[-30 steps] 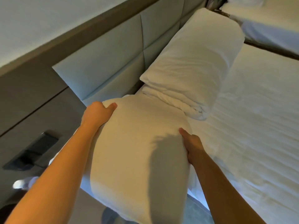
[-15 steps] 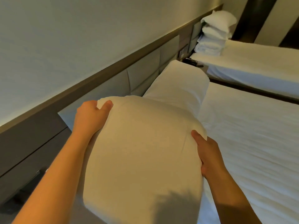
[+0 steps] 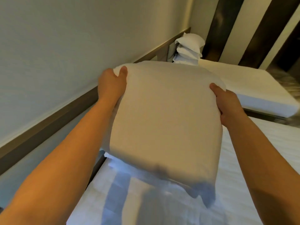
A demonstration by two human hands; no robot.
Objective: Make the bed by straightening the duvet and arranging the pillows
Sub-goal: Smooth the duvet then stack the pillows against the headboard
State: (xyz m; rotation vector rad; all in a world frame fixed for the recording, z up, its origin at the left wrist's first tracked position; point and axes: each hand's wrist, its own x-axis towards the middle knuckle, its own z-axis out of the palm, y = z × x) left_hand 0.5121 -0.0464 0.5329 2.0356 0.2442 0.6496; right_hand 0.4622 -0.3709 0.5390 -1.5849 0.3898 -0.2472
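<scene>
The pillow (image 3: pixel 164 120) hung above the duvet (image 3: pixel 240 189), its long axis running away from the person. The left hand (image 3: pixel 112 85) and right hand (image 3: pixel 227 103) clamped its far corners, level with each other. Beyond the pillow stood a stack (image 3: pixel 188 51) on the other bed (image 3: pixel 253 88).

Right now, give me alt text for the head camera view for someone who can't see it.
Two bare hands hold a plump white pillow up above a white-sheeted bed, the left hand and the right hand gripping its upper corners. Behind it, a stack of white pillows sits at the head of a second bed along the wall.
</scene>
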